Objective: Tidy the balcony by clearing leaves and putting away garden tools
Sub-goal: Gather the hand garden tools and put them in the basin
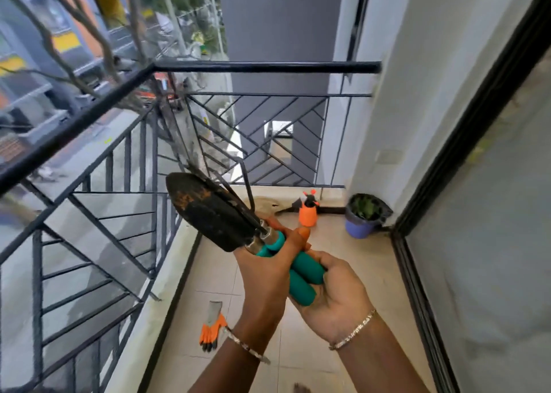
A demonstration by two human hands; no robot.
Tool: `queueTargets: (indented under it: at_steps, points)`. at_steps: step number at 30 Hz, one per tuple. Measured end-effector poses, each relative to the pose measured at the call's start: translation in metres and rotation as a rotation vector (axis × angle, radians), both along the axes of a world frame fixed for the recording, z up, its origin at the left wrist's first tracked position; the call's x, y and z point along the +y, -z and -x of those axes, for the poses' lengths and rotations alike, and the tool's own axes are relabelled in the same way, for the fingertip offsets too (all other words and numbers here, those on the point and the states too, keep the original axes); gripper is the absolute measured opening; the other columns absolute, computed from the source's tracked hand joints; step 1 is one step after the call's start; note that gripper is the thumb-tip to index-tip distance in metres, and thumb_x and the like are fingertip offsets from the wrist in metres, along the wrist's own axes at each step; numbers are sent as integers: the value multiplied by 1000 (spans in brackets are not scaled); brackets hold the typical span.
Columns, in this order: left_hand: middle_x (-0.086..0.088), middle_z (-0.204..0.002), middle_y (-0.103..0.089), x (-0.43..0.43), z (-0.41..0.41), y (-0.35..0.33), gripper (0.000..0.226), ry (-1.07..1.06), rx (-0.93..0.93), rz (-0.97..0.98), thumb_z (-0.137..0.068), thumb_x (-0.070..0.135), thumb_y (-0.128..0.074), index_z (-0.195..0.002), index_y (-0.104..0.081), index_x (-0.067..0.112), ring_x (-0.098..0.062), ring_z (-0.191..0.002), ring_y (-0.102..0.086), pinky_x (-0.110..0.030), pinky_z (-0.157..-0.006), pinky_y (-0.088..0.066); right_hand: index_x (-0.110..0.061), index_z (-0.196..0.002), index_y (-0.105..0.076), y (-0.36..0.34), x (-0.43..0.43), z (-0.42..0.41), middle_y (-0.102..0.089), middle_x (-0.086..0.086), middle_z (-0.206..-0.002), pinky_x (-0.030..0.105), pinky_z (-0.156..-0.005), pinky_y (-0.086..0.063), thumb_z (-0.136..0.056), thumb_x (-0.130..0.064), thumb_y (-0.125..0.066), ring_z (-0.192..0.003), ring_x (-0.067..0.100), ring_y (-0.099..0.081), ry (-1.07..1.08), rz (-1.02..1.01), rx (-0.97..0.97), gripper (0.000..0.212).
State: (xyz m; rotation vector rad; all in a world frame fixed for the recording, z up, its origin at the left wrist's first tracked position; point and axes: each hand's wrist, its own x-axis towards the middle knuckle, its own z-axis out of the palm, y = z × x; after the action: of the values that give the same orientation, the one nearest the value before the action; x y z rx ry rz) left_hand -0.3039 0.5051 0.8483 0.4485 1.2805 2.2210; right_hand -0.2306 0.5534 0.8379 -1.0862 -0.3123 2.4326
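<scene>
— Nearest, low left on the floor (pixel 357 261), a glove (pixel 212 330) lies; above it, the tools gathered?

— Yes; left hand (pixel 268 261) grips the teal handles (pixel 301 276) beside the trowel (pixel 205 210); right hand (pixel 337 297) cups their ends, seemingly to carry them together; far right stand spray bottle (pixel 308 213) and potted plant (pixel 365 216).

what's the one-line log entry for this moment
left hand: grips teal tool handles | right hand: holds their ends | floor: glove, orange sprayer, potted plant
</scene>
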Motion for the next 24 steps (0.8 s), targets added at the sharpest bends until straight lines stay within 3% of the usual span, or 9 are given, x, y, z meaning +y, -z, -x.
queueTargets:
  at_steps: [2,6,11,12,14,16,17,21,24]
  points:
    - [-7,-76,-63,30,12,-2,57,-60,-15,6,-69,1,-78,-116,-45,-7,-25,-72,-66,-42,-74,-59,2,-112,-64,-1,35,17,-66,26,-109,43,-88,-52,-82,-14,-55,-89,34,-66,-44,4,-15,35]
    - [-7,-79,-62,72,40,1,34,-164,13,41,-80,-9,-69,-103,-49,6,-26,-74,-64,-49,-78,-57,1,-125,-60,9,81,56,-63,26,-121,43,-90,-54,-85,-15,-54,-106,37,-64,-150,18,-57,43]
    - [-11,-79,-61,112,82,16,27,-272,32,119,-79,-7,-72,-97,-52,1,-30,-73,-63,-48,-75,-57,0,-120,-62,24,128,105,-67,22,-94,35,-62,-56,-86,-15,-51,-73,29,-67,-278,12,-76,39]
    - [-12,-79,-60,124,93,22,30,-303,4,130,-78,-6,-74,-99,-52,-1,-32,-73,-62,-47,-74,-57,0,-121,-62,30,139,117,-67,22,-93,35,-62,-56,-86,-15,-50,-73,29,-68,-300,13,-95,39]
    - [-16,-80,-58,145,115,35,33,-354,-58,155,-76,-3,-76,-99,-53,-2,-34,-72,-60,-44,-72,-57,0,-125,-61,37,158,137,-67,26,-109,41,-79,-58,-83,-15,-54,-89,34,-68,-334,-2,-128,44]
    - [-20,-80,-57,170,143,49,36,-410,-190,155,-76,-2,-75,-103,-52,-1,-33,-70,-60,-41,-67,-56,-1,-125,-62,46,183,159,-63,27,-123,46,-96,-52,-78,-14,-59,-104,37,-65,-358,-29,-143,49]
    - [-20,-77,-57,184,160,57,35,-440,-272,153,-77,-4,-73,-105,-52,1,-30,-66,-60,-37,-62,-56,-3,-123,-64,51,198,172,-63,25,-124,48,-97,-51,-77,-14,-62,-107,37,-64,-369,-44,-152,48]
    - [-13,-65,-59,234,221,82,16,-439,-626,165,-81,2,-68,-91,-55,3,-19,-50,-58,-27,-49,-51,-8,-117,-68,60,255,218,-62,17,-120,49,-92,-53,-82,-14,-65,-111,35,-61,-451,-124,-214,35]
    - [-5,-59,-60,272,269,98,14,-361,-834,175,-85,13,-66,-78,-56,8,-18,-52,-60,-30,-54,-52,-7,-109,-67,58,295,256,-65,15,-110,40,-82,-54,-88,-8,-57,-94,27,-63,-543,-209,-214,23]
